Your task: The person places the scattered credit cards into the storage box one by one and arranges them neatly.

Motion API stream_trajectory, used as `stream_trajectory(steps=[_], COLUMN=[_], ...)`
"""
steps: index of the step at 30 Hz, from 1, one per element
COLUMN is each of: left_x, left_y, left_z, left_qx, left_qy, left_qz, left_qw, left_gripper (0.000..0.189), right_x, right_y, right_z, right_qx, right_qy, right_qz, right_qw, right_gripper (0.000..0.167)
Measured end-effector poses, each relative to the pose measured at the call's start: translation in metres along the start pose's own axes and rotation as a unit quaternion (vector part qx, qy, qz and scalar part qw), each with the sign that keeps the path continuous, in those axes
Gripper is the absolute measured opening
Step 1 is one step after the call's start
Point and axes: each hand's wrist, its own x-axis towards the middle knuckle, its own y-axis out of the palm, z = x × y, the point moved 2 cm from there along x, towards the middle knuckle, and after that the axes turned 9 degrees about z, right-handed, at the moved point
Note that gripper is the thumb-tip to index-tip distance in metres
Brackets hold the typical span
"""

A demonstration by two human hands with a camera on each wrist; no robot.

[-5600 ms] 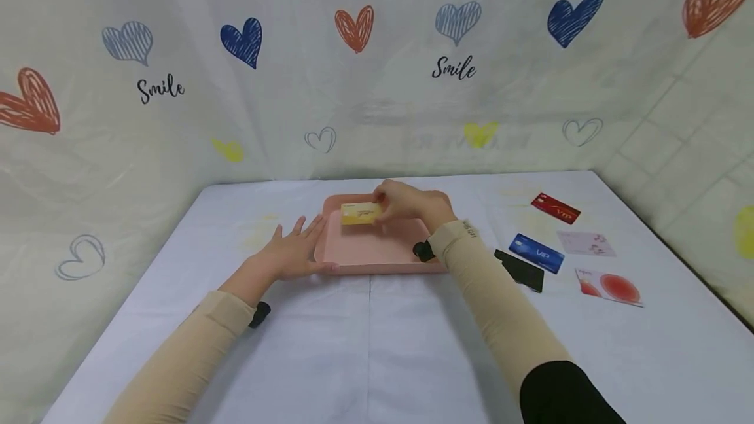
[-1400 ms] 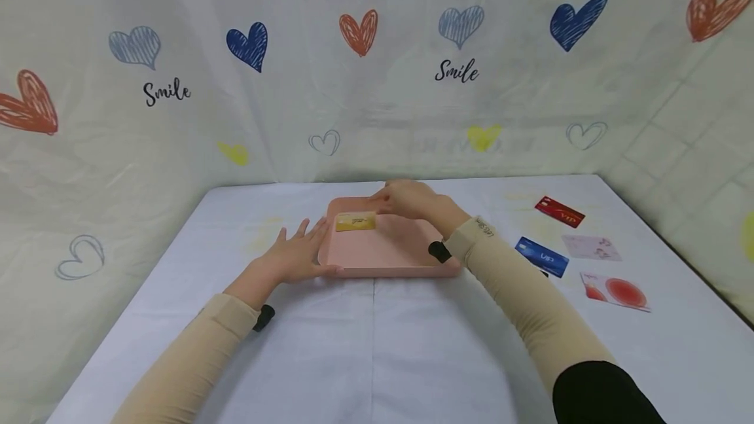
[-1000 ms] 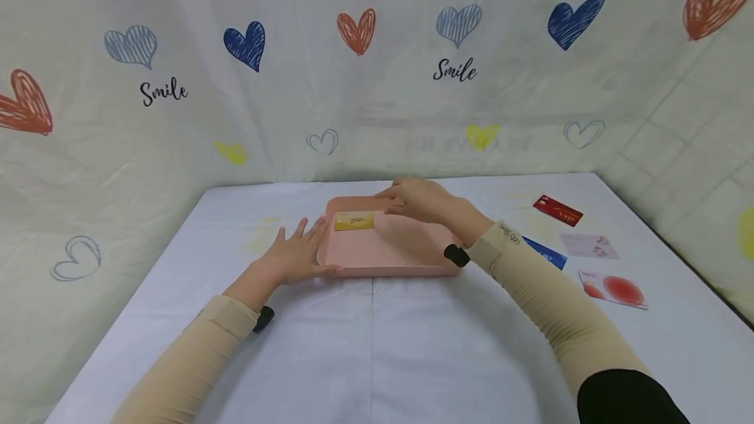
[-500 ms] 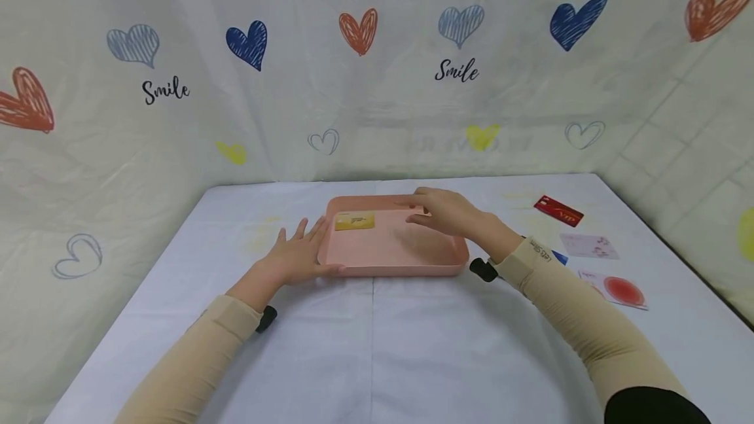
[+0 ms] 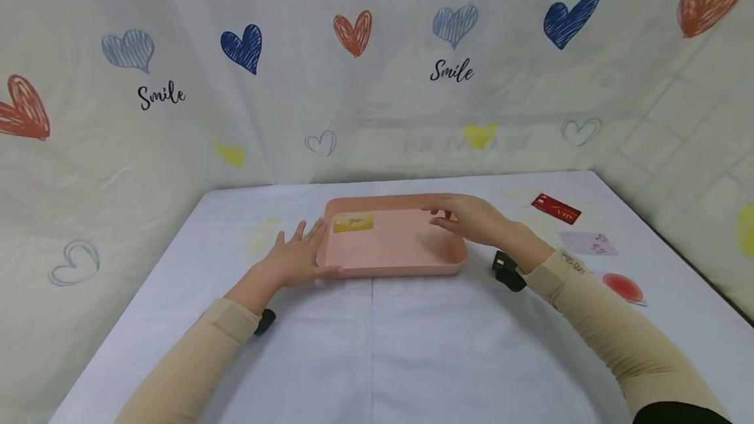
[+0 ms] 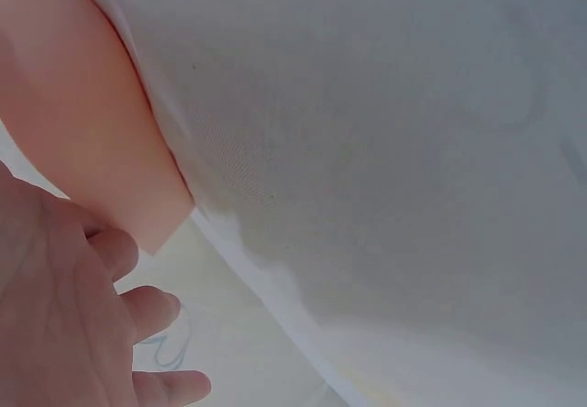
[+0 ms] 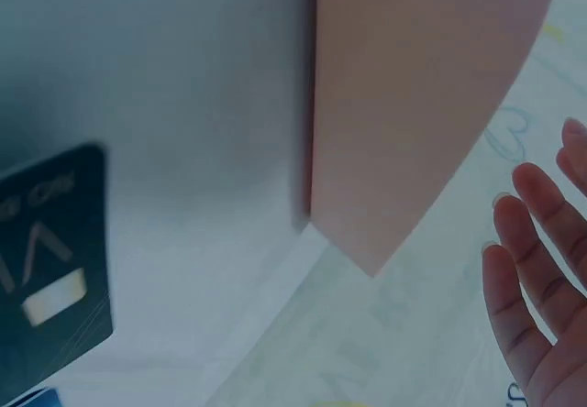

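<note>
One white table (image 5: pixel 294 358) bore a pink tray (image 5: pixel 389 272). At the tray's left end, the left hand (image 5: pixel 291 260) touched it, fingers spread; over the tray's right end hung the right hand (image 5: pixel 471 218), empty, fingers loose. Inside the tray, back left, lay a gold card (image 5: pixel 353 222); right of the tray, a red card (image 5: pixel 556 208).
</note>
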Motion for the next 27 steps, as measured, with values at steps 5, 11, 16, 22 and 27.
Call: stream_trajectory(steps=[5, 11, 16, 22, 27], left_x=[0.002, 0.000, 0.001, 0.002, -0.001], left_y=[0.002, 0.002, 0.002, 0.001, 0.001], left_z=[0.000, -0.001, -0.001, -0.001, 0.000], left_qx=[0.001, 0.005, 0.009, 0.007, 0.014], left_qy=[-0.002, -0.004, -0.006, -0.005, 0.000], left_qz=[0.000, 0.002, 0.006, 0.007, 0.003], left_qw=[1.0000, 1.0000, 0.9999, 0.9999, 0.9999], left_gripper=[0.110, 0.110, 0.110, 0.111, 0.110], right_x=[-0.014, -0.028, -0.041, -0.056, -0.067], right_y=[-0.005, -0.005, -0.008, -0.012, -0.013], right_z=[-0.008, -0.019, -0.026, -0.032, -0.036], right_qx=[0.003, 0.010, 0.016, 0.027, 0.040], right_qy=[0.007, 0.018, 0.027, 0.035, 0.029], right_qz=[-0.013, -0.013, -0.008, 0.010, 0.028], right_qw=[0.9999, 0.9997, 0.9995, 0.9990, 0.9984], right_gripper=[0.029, 0.032, 0.035, 0.033, 0.033])
